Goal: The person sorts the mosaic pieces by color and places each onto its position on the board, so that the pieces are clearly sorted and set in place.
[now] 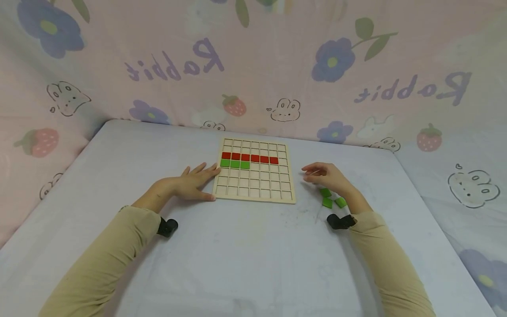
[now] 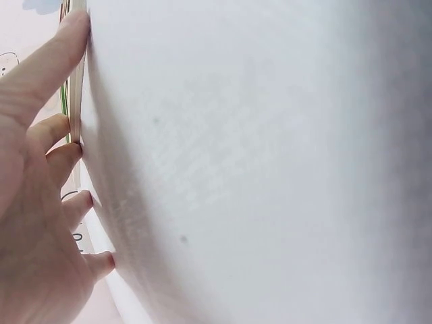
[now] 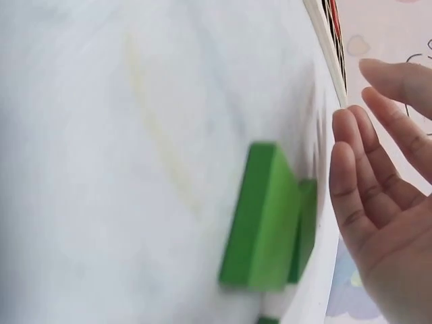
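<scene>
A pale wooden grid board [image 1: 253, 192] lies flat on the table, with a row of red squares [image 1: 245, 157] and, just below it, three green squares [image 1: 235, 164] at the row's left end. My left hand [image 1: 192, 182] spreads its fingers along the board's left edge; in the left wrist view the thumb [image 2: 44, 67] touches the board's side [image 2: 76, 94]. To the right of the board, my right hand [image 1: 328, 176] hovers with fingers loosely bent, and no piece shows between them. Loose green tiles [image 1: 326, 202] lie beneath that hand, and the right wrist view shows green tiles [image 3: 260, 216] close up.
A white cover spreads over the table [image 1: 245, 255]. Behind it hangs a pink patterned cloth [image 1: 253, 66] with rabbits, flowers and strawberries. Black wrist devices [image 1: 168, 227] stick out from both sleeves [image 1: 388, 259] near the tabletop.
</scene>
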Demonstrator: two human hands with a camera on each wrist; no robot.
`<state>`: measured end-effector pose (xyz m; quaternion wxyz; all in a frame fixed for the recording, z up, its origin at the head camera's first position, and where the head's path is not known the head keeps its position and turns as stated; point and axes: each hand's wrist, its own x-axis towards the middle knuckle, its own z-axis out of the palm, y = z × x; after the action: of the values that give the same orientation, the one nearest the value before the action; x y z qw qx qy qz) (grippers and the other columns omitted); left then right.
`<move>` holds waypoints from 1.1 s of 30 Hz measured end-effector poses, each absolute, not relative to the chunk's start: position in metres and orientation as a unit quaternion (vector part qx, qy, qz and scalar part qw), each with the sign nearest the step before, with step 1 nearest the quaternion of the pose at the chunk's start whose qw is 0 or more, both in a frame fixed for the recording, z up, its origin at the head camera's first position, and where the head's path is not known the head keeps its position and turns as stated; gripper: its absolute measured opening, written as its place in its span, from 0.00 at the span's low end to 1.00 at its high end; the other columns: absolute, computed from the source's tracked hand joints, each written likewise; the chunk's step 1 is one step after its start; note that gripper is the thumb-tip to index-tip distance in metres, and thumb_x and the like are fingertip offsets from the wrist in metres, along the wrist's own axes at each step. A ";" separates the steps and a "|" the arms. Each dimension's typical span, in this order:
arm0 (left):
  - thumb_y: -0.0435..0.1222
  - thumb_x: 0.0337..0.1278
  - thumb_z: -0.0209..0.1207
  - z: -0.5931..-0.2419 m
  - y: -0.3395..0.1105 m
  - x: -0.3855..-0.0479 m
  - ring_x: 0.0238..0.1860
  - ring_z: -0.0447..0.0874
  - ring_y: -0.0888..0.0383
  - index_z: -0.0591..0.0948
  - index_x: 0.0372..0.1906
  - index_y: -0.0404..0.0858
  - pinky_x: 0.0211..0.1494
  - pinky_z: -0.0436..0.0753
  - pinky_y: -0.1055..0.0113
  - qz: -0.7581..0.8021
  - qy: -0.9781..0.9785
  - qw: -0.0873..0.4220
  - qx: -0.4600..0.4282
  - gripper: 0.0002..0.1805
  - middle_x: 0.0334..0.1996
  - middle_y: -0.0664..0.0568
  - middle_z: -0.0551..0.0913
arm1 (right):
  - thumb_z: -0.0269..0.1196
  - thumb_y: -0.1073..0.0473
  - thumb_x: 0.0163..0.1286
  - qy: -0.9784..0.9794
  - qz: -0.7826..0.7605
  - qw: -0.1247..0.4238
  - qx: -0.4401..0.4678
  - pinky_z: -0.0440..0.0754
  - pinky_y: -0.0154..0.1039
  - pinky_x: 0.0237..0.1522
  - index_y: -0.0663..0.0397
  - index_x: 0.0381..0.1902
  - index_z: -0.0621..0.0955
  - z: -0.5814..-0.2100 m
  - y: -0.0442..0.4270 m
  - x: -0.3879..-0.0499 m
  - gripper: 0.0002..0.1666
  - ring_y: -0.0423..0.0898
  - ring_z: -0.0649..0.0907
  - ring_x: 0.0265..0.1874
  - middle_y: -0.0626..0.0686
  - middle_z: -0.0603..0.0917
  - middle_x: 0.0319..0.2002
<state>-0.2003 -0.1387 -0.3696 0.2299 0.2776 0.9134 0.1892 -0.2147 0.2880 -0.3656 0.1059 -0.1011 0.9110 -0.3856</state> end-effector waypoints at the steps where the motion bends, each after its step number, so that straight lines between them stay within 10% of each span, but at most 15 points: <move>1: 0.53 0.60 0.59 -0.369 -0.139 -0.200 0.76 0.26 0.40 0.44 0.77 0.41 0.71 0.27 0.36 0.190 0.913 0.230 0.278 0.50 0.77 0.44 0.38 | 0.65 0.53 0.65 0.911 -0.386 0.107 -0.098 0.81 0.36 0.42 0.57 0.57 0.78 -0.366 0.289 -0.214 0.25 0.46 0.81 0.43 0.61 0.82 0.51; 33: 0.53 0.60 0.59 -0.368 -0.140 -0.200 0.76 0.26 0.39 0.45 0.77 0.42 0.71 0.27 0.36 0.192 0.911 0.232 0.280 0.49 0.77 0.44 0.38 | 0.65 0.52 0.65 0.916 -0.380 0.098 -0.079 0.77 0.27 0.40 0.58 0.56 0.79 -0.372 0.324 -0.196 0.25 0.35 0.81 0.38 0.54 0.84 0.44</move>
<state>-0.2003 -0.1395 -0.3682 0.2325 0.2804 0.9112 0.1924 -0.1964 0.3237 -0.3721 0.0979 -0.0794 0.9163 -0.3800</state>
